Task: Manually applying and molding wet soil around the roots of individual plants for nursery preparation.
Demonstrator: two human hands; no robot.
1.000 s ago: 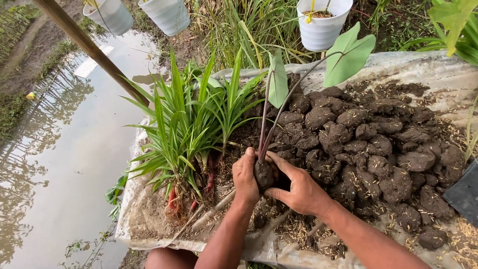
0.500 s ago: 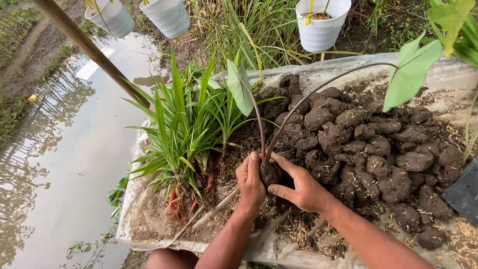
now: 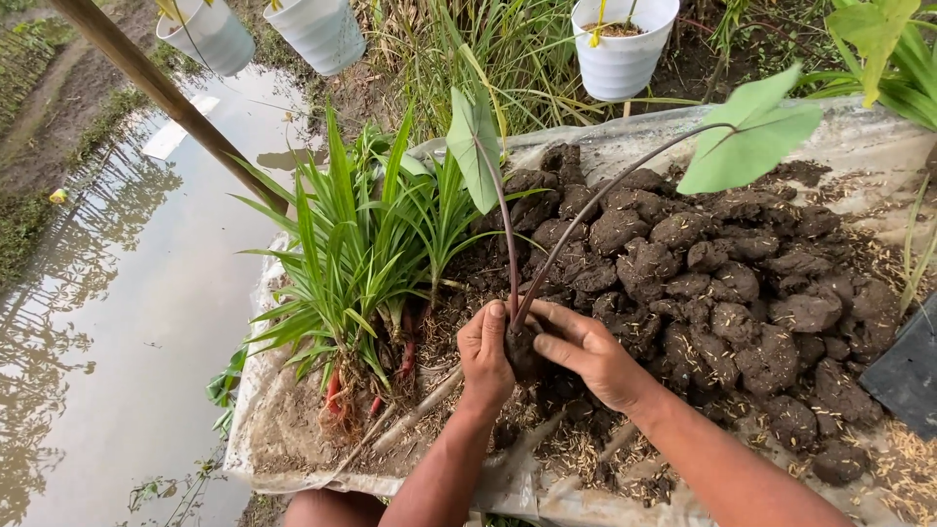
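Both hands close around the muddy root ball [image 3: 521, 348] of a small plant with two dark thin stems. My left hand [image 3: 485, 354] cups the ball from the left, and my right hand [image 3: 584, 351] presses it from the right. One stem rises to a folded green leaf [image 3: 475, 146], the other arcs right to a broad green leaf [image 3: 753, 132]. The plant stands upright over a pile of dark soil clods [image 3: 703, 283] on a dirty plastic sheet [image 3: 283, 429].
A bunch of grassy green plants with reddish roots [image 3: 361, 263] lies left of my hands. White pots [image 3: 625, 44] stand behind, two more hang at top left [image 3: 317, 29]. Muddy water [image 3: 107, 322] lies left; a wooden pole [image 3: 166, 98] crosses it. A black object [image 3: 908, 376] sits right.
The plant has been turned upright: its broad leaf swung from the middle to the far right and the folded leaf shifted right. Both hands stayed on the root ball.
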